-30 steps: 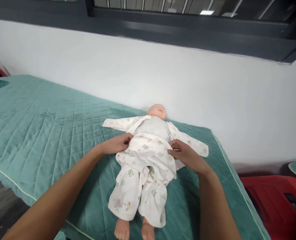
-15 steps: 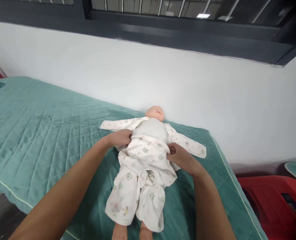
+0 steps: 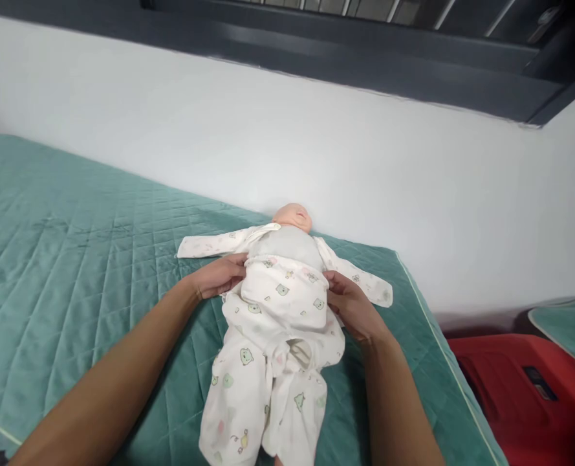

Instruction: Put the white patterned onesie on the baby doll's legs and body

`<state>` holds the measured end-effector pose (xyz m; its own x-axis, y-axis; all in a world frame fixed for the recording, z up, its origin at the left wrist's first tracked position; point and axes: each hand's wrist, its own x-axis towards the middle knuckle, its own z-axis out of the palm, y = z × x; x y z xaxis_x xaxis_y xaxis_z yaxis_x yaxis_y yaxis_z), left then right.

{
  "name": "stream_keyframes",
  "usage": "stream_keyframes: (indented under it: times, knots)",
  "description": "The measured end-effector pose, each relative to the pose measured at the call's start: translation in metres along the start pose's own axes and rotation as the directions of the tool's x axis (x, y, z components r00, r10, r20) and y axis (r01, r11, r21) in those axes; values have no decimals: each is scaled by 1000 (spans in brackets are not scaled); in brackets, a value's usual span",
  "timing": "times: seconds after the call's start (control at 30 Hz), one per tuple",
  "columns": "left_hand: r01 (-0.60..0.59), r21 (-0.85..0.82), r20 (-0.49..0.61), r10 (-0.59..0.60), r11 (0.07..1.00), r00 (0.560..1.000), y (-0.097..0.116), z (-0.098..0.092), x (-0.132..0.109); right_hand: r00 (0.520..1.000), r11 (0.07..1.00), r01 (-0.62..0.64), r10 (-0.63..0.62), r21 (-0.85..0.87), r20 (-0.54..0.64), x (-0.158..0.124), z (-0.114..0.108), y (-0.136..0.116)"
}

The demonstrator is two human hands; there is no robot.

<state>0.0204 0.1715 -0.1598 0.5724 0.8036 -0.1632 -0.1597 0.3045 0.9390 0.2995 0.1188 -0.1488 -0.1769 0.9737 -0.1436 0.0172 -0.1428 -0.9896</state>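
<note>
A baby doll [image 3: 294,217] lies on its back, head toward the wall. White printed pants [image 3: 281,304] cover its legs and lower belly, with an opening at the crotch. Its grey torso [image 3: 284,244] shows above the waistband, and a white printed top [image 3: 355,275] lies spread open with both sleeves stretched sideways. At the waistband's left side, my left hand [image 3: 223,274] has its fingers closed on the edge of the pants. On the opposite side my right hand [image 3: 350,303] pinches the waistband. The doll's feet are mostly out of frame.
A green quilted cover [image 3: 97,259] lies under the doll and reaches the white wall [image 3: 268,142]. Above the wall runs a dark window frame [image 3: 316,58] with bars. A red plastic object [image 3: 505,382] stands low at the right, beside another green cloth [image 3: 568,330].
The view has shifted closer and slightly right. The waistband stays at the doll's belly with both hands at its sides. My left hand has turned, showing more of its back.
</note>
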Motion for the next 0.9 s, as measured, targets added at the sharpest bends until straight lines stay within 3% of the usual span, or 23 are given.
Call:
stream_keyframes:
  times: [0.33,0.63,0.8,0.9]
  knots:
    - [-123,279,176,76,952,982,9,-5,-11,990,971,-91,113,-223,88,-6,-5,-7]
    - [-25,332,78,-1,943,997,14,-6,-16,985,911,-164,171,-378,-16,-2,-3,-1]
    - [16,304,37,-29,953,999,9,-10,-15,993,905,-118,120,-409,-21,-5,4,-9]
    - [-24,305,53,8,952,999,9,-10,-16,995,909,-94,79,-405,-55,-6,7,-11]
